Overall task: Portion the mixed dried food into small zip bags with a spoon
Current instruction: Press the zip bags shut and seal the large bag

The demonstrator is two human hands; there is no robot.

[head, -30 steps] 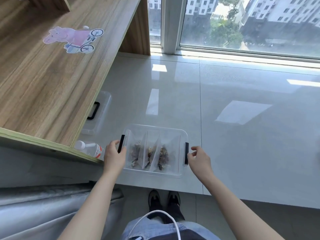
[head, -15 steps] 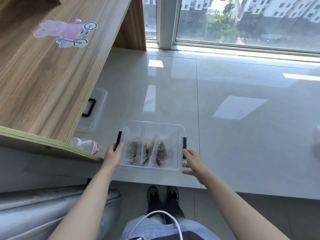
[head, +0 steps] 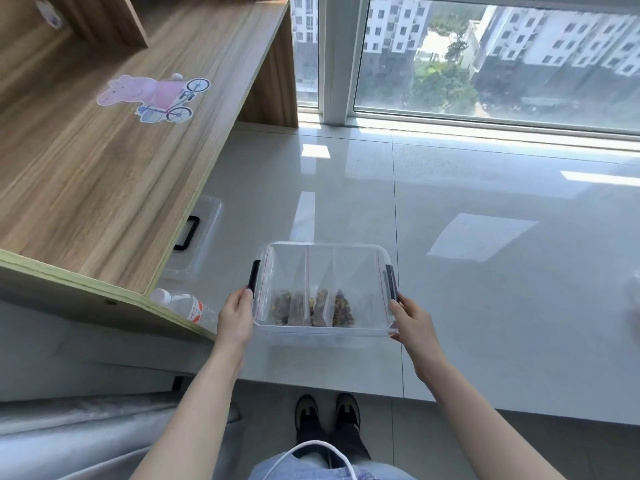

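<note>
A clear plastic box (head: 346,252) with black side latches sits on the glossy white ledge. Inside it stand three small zip bags (head: 313,306) with brown mixed dried food at their bottoms. My left hand (head: 235,318) grips the box's left side just below the latch. My right hand (head: 412,320) grips the right side near its front corner. No spoon is visible.
A wooden desk (head: 104,188) with a pink pig sticker overhangs the ledge at left. Under it lie a clear lid with a black handle (head: 199,233) and a water bottle on its side (head: 187,304). A big window runs along the back. My shoes (head: 327,412) are on the floor below.
Both hands closed in from beside the box and took hold of its two sides. The box looks nearer to me and larger in view.
</note>
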